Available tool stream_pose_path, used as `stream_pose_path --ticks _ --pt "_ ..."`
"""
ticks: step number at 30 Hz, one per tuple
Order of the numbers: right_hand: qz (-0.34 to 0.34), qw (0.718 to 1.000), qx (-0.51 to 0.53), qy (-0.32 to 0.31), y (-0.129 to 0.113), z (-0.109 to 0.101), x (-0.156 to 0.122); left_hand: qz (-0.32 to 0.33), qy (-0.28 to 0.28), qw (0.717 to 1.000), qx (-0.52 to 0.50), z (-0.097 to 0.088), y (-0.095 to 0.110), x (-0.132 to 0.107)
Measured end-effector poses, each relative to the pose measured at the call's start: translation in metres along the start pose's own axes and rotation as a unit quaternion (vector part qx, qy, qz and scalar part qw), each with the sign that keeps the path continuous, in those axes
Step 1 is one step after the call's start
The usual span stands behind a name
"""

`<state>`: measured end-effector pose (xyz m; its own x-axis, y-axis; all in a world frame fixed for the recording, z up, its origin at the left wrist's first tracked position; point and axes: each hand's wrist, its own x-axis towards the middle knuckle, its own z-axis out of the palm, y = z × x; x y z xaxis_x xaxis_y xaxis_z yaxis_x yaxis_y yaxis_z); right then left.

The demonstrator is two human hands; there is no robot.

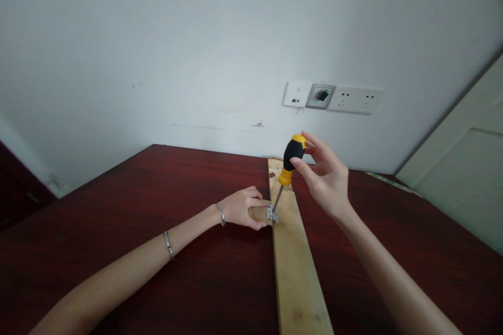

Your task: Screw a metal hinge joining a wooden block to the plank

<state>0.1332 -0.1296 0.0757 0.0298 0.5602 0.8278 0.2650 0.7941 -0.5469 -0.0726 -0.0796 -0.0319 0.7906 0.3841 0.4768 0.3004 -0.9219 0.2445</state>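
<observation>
My right hand grips the black and yellow handle of a screwdriver between thumb and fingers. The tool leans a little, its shaft pointing down at a small metal hinge. That hinge lies across a long wooden plank and a short wooden block butted against the plank's left edge. Wrapped round the block, my left hand holds it beside the plank. Whether the screwdriver tip sits in a screw is too small to tell.
The plank runs lengthwise over a dark red table, reaching its far edge by the white wall. Wall sockets are above the table at the right. A pale door stands at the far right, with a thin strip near it.
</observation>
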Motion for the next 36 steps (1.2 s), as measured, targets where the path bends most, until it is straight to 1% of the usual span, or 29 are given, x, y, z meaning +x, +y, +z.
stream_pose_path --ticks 3,11,18,25,36 --pt "-0.002 1.000 -0.001 -0.006 -0.0006 0.0015 -0.0008 -0.002 0.001 1.000 -0.002 0.0007 -0.0008 -0.0005" --pt "0.016 1.000 0.005 -0.023 0.0020 0.0043 -0.0045 -0.009 -0.001 1.000 0.004 0.0028 -0.0022 -0.0002" --pt "0.013 0.999 0.001 -0.033 0.0038 0.0057 -0.0051 0.002 -0.001 1.000 0.005 0.0000 0.0010 0.0010" --pt "0.010 0.999 -0.003 -0.043 0.0046 0.0054 -0.0062 -0.001 0.001 1.000 0.001 0.0015 0.0005 0.0008" --pt "0.015 0.999 0.003 -0.046 0.0071 0.0052 -0.0067 -0.007 -0.009 1.000 0.006 0.0002 0.0014 0.0017"
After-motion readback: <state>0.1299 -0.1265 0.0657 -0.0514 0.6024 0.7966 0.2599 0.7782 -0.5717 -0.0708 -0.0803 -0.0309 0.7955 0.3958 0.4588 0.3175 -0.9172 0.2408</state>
